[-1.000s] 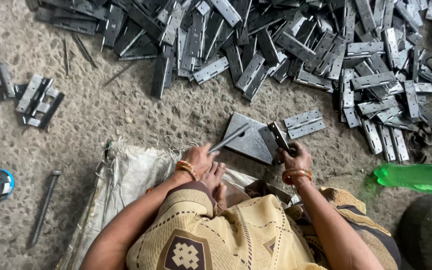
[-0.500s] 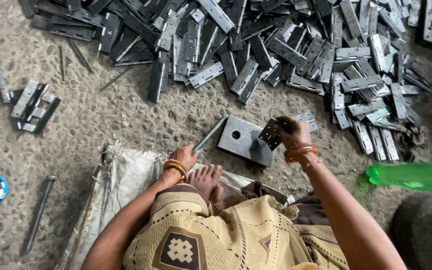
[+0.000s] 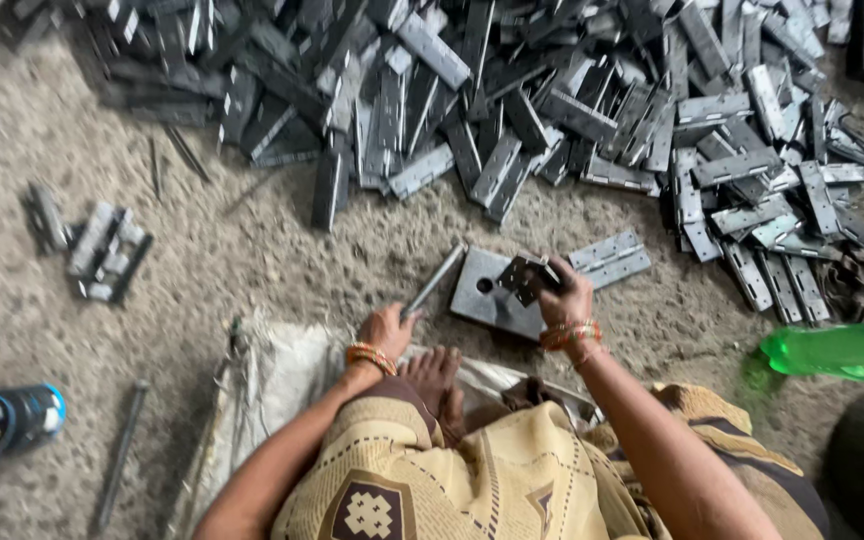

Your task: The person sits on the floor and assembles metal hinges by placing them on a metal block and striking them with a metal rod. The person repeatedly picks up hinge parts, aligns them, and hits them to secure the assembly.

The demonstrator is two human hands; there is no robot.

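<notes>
- Left hand (image 3: 388, 330): closed around a metal rod (image 3: 434, 281) slanting toward the steel plate (image 3: 492, 300).
- Right hand (image 3: 564, 297): gripping a dark hinge (image 3: 524, 276) just above that plate on the ground.
- Background: heap of hinges (image 3: 552, 110); green bottle (image 3: 837, 352) at right.

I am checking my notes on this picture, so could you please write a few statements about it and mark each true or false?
1. The right hand holds a small dark hinge above a flat metal plate. True.
2. The left hand is empty. False: it grips a metal rod.
3. A green bottle lies on the ground to the person's right. True.
4. The pile of hinges lies behind the person. False: it lies in front.
</notes>
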